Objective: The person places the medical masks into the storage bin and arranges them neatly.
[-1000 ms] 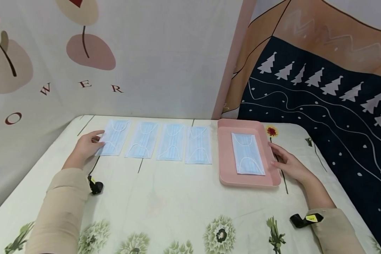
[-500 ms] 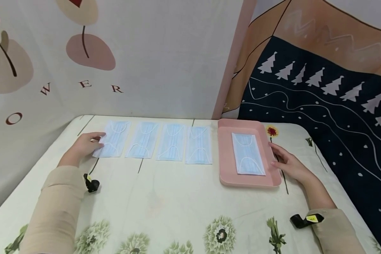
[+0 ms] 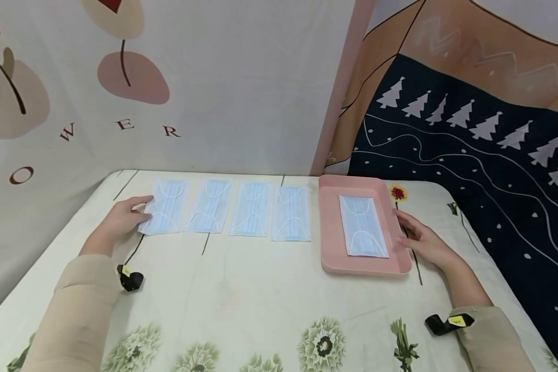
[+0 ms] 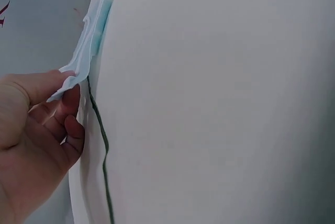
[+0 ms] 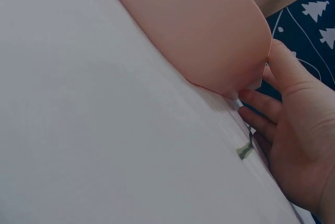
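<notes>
My left hand [image 3: 121, 219] pinches the left edge of the leftmost pale blue face mask [image 3: 169, 199]. In the left wrist view, the thumb of my left hand [image 4: 39, 124] lies over the edge of the mask [image 4: 86, 51], with fingers curled beneath it. Three more masks lie flat in a row to its right, such as the second mask [image 3: 209, 206]. Another face mask [image 3: 362, 227] lies inside the pink tray [image 3: 330, 258]. My right hand [image 3: 425, 243] rests against the tray's right side. In the right wrist view, relaxed fingers of my right hand [image 5: 303, 124] touch the tray's outer wall [image 5: 209, 30].
A white cloth with printed flowers [image 3: 324, 343] covers the table. Behind it hang a pale curtain [image 3: 242, 103] and, at the right, a dark cloth with tree prints [image 3: 446, 139]. A black device [image 3: 446, 323] sits at the right sleeve.
My left hand has shifted slightly left and toward me, drawing the leftmost mask a little the same way. My right hand, the tray and the other masks stay put.
</notes>
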### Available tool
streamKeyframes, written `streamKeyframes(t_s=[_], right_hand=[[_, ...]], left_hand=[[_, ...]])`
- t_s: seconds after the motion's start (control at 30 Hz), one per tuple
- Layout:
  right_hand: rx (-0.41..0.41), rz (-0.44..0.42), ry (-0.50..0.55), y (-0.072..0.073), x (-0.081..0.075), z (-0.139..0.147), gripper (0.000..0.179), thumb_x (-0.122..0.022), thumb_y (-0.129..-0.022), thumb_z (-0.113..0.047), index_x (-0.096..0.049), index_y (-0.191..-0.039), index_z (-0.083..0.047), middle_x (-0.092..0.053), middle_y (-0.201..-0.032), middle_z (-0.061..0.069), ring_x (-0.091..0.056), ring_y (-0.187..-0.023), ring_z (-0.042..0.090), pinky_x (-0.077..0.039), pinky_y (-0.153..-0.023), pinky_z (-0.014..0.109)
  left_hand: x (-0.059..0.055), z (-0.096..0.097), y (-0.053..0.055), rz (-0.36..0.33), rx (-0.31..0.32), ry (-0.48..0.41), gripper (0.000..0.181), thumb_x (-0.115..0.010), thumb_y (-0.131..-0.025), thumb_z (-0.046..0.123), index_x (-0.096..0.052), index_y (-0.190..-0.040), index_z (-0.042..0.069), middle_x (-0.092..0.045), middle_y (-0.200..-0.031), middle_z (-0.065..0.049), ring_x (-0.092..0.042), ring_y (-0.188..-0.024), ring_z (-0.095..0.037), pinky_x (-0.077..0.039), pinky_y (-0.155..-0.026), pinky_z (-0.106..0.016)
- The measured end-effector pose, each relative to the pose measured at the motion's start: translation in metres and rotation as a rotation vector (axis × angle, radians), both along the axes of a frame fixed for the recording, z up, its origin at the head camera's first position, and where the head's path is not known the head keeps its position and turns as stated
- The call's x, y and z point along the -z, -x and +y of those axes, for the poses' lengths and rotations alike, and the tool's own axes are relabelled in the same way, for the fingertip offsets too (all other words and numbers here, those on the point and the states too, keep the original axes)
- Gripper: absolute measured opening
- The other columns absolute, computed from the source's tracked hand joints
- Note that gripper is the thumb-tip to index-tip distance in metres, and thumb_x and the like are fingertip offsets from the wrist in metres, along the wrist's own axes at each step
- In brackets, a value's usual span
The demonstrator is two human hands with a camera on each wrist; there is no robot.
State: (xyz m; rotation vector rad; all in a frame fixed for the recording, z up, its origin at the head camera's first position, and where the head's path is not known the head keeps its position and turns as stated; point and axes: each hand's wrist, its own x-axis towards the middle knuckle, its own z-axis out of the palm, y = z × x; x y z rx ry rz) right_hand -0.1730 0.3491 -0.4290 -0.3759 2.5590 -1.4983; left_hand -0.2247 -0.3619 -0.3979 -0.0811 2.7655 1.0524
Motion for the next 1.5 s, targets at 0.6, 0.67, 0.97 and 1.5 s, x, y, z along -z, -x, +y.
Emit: streamKeyframes(t_s=[0.6,0.67,0.97,1.5], right_hand=[[-0.002,0.007,0.009,0.000,0.001,-0.001,0.073,-0.063,-0.094,-0.016,-0.021,-0.153,-0.010,-0.028,-0.150,0.023,-0.022,-0.136,0.043,-0.026,-0.091,0.002],[-0.004,0.004,0.013,0.000,0.001,-0.002,0.073,-0.063,-0.094,-0.016,-0.021,-0.153,-0.010,-0.028,-0.150,0.024,-0.021,-0.136,0.043,-0.026,-0.091,0.002],[-0.008,0.008,0.019,0.001,0.001,0.000,0.073,-0.063,-0.094,-0.015,-0.021,-0.153,-0.010,-0.027,-0.149,0.025,-0.018,-0.137,0.044,-0.024,-0.091,0.001],[0.000,0.008,0.007,0.000,0.001,-0.001,0.073,-0.063,-0.094,-0.016,-0.021,-0.153,-0.010,-0.028,-0.149,0.025,-0.019,-0.137,0.043,-0.025,-0.091,0.002]], left_hand=[[-0.006,0.017,-0.023,0.146,-0.094,-0.130,0.060,-0.057,-0.097,0.019,-0.030,-0.151,0.016,-0.040,-0.124,-0.015,-0.043,-0.081,-0.019,-0.040,-0.056,-0.025],[-0.011,0.020,-0.025,0.186,-0.093,-0.153,0.059,-0.057,-0.097,0.017,-0.032,-0.150,0.014,-0.039,-0.125,-0.014,-0.043,-0.078,-0.015,-0.038,-0.055,-0.024],[-0.031,0.041,-0.030,0.235,-0.091,-0.206,0.060,-0.058,-0.097,0.024,-0.032,-0.151,0.022,-0.034,-0.141,-0.005,-0.042,-0.089,-0.014,-0.038,-0.065,-0.019],[-0.053,0.110,-0.030,0.297,-0.023,-0.427,0.058,-0.061,-0.094,0.007,-0.040,-0.147,0.019,-0.039,-0.136,0.001,-0.043,-0.087,-0.011,-0.041,-0.067,-0.012]])
